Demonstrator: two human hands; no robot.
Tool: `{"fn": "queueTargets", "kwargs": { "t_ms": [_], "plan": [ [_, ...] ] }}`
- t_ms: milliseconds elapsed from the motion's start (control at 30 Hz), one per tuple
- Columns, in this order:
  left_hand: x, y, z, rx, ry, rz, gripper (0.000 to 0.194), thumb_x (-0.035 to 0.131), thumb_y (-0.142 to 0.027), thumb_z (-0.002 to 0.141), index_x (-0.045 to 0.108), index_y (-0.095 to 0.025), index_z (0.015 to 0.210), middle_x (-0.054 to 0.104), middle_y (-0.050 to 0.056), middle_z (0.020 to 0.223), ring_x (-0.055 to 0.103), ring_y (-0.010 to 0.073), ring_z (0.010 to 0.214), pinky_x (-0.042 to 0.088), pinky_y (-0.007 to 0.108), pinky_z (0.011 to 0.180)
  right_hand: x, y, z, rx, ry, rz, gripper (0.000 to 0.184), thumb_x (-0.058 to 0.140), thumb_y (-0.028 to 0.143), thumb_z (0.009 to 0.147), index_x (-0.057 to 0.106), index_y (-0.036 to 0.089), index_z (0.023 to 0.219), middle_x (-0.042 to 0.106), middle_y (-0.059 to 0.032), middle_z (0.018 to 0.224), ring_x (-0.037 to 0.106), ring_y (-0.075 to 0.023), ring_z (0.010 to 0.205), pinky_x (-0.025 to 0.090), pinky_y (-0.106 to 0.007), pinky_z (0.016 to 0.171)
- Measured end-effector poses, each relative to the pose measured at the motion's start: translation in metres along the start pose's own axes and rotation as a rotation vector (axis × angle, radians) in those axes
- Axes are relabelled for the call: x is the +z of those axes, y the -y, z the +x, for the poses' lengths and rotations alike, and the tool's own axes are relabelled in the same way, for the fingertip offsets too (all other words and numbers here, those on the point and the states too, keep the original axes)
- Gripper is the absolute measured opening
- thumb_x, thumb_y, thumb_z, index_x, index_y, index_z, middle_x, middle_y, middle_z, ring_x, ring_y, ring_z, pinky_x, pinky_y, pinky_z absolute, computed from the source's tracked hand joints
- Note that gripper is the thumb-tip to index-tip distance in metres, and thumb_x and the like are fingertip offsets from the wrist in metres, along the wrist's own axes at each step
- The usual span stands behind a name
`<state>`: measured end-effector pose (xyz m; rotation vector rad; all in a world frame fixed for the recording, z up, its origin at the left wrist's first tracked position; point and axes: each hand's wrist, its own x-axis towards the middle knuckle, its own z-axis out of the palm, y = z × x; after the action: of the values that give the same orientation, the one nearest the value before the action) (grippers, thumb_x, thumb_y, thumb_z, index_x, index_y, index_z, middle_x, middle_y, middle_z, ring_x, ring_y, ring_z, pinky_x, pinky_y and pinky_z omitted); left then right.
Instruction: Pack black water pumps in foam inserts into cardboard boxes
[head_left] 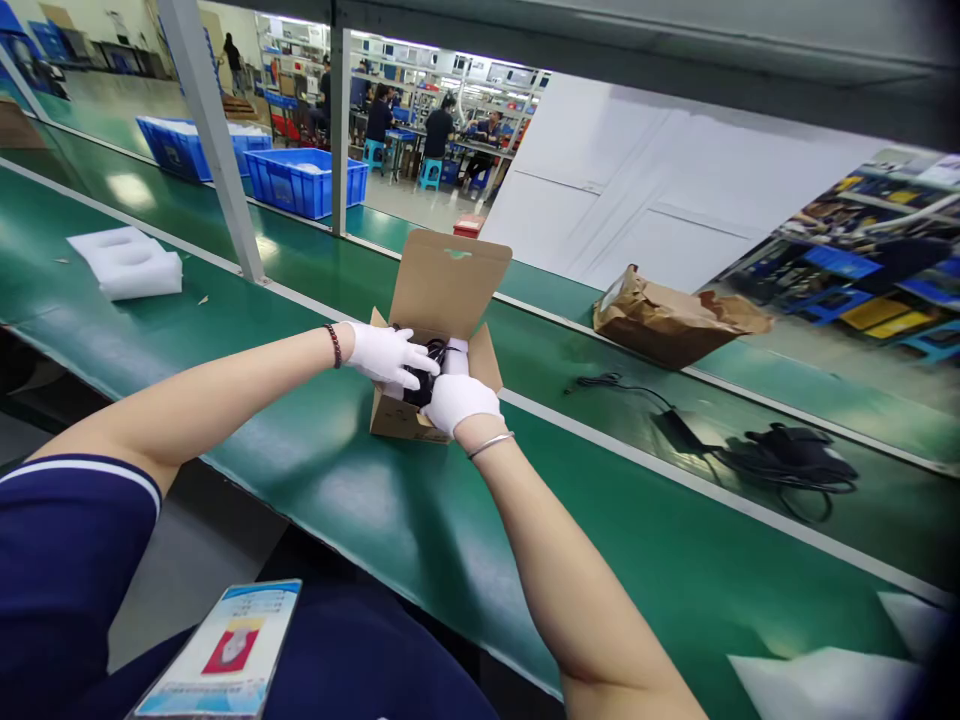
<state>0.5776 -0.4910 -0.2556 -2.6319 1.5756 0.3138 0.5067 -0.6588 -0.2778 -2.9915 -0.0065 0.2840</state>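
An open brown cardboard box point(439, 300) stands on the green conveyor belt point(390, 480), its tall lid flap raised at the back. Inside lies a black cable bundle point(420, 385), partly hidden by my white-gloved hands. My left hand point(390, 355) reaches over the box's left side, with its fingers pressed on the bundle. My right hand point(459, 402) rests at the box's front edge, right beside the bundle, its fingertips hidden. A small white piece point(455, 358) stands between the bundle and the flap.
A black power adapter with its cord point(679, 430) and a coiled black cable point(787, 458) lie to the right, beyond a brown paper bag point(671, 318). White foam point(127, 262) lies to the left. Blue crates point(300, 182) stand behind the belt, with seated workers farther back.
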Motion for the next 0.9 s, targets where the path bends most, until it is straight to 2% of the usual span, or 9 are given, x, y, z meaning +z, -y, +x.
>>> {"fn": "queueTargets", "kwargs": {
  "t_ms": [133,200,300,400,533,633,700,800,900],
  "plan": [
    [0.003,-0.015,0.019,0.001,0.011,0.047,0.026,0.054,-0.012,0.081,0.074,-0.024,0.094,0.067,0.011,0.119,0.052,0.0345,0.116,0.039,0.052,0.1,-0.013,-0.015,0.004,-0.182,0.158,-0.035,0.049,0.058,0.054,0.089,0.071,0.018,0.12,0.072,-0.0136,0.098,0.071,-0.0297,0.093,0.054,-0.035,0.082],
    [0.004,-0.027,0.034,-0.058,0.018,0.054,0.024,0.056,-0.012,0.08,0.073,-0.021,0.095,0.068,0.015,0.109,0.053,0.0363,0.113,0.039,0.057,0.098,-0.019,-0.017,0.006,-0.202,0.172,-0.031,0.044,0.055,0.056,0.091,0.075,0.022,0.11,0.072,-0.0108,0.097,0.07,-0.0295,0.096,0.053,-0.035,0.084],
    [0.004,-0.033,0.046,-0.051,0.036,0.066,0.023,0.056,-0.014,0.083,0.072,-0.017,0.099,0.065,0.019,0.114,0.052,0.0384,0.118,0.038,0.061,0.101,-0.024,-0.013,0.009,-0.105,0.134,-0.086,0.04,0.065,0.053,0.085,0.074,0.024,0.11,0.07,-0.0109,0.109,0.068,-0.0316,0.103,0.053,-0.038,0.088],
    [0.003,-0.026,0.037,-0.008,-0.025,0.057,0.031,0.059,-0.024,0.085,0.065,-0.018,0.115,0.057,0.018,0.131,0.051,0.0326,0.121,0.043,0.048,0.1,-0.024,-0.01,0.011,-0.031,0.1,-0.121,0.049,0.072,0.053,0.078,0.068,0.022,0.115,0.068,-0.0123,0.113,0.068,-0.0327,0.103,0.054,-0.041,0.086],
    [0.0,-0.014,0.023,-0.254,-0.165,0.021,0.072,0.077,-0.048,0.067,0.055,-0.009,0.123,0.057,0.022,0.125,0.059,0.0338,0.109,0.049,0.039,0.088,-0.023,-0.019,0.021,-0.189,-0.058,-0.125,0.075,0.08,0.05,0.07,0.05,0.015,0.129,0.055,-0.0176,0.133,0.058,-0.0336,0.12,0.052,-0.041,0.093],
    [-0.002,-0.013,0.035,-0.232,0.011,-0.001,0.063,0.076,-0.05,0.069,0.062,-0.01,0.116,0.067,0.018,0.111,0.065,0.0314,0.098,0.05,0.037,0.085,-0.022,-0.029,0.034,-0.325,0.044,-0.151,0.071,0.08,0.045,0.072,0.048,0.014,0.128,0.053,-0.0181,0.133,0.053,-0.0343,0.126,0.049,-0.041,0.099],
    [-0.006,-0.015,0.051,-0.162,0.065,-0.015,0.054,0.077,-0.048,0.067,0.068,-0.013,0.107,0.071,0.015,0.104,0.066,0.03,0.095,0.049,0.036,0.087,-0.022,-0.032,0.042,-0.304,0.105,-0.119,0.089,0.082,0.046,0.069,0.039,0.013,0.139,0.052,-0.0203,0.134,0.055,-0.0358,0.124,0.049,-0.042,0.098],
    [-0.012,-0.016,0.066,-0.155,0.048,-0.055,0.045,0.08,-0.05,0.062,0.073,-0.016,0.09,0.074,0.012,0.093,0.066,0.0295,0.092,0.048,0.038,0.091,-0.026,-0.033,0.049,-0.3,0.132,-0.113,0.113,0.085,0.05,0.065,0.022,0.012,0.151,0.046,-0.0243,0.142,0.05,-0.0385,0.13,0.047,-0.044,0.1],
    [-0.006,-0.015,0.049,-0.171,-0.06,-0.051,0.044,0.078,-0.055,0.065,0.073,-0.018,0.088,0.074,0.013,0.098,0.064,0.0338,0.103,0.042,0.048,0.102,-0.032,-0.03,0.051,-0.393,0.17,-0.2,0.096,0.084,0.048,0.067,0.038,0.014,0.145,0.048,-0.0206,0.141,0.048,-0.0367,0.132,0.044,-0.042,0.105]
  ]
}}
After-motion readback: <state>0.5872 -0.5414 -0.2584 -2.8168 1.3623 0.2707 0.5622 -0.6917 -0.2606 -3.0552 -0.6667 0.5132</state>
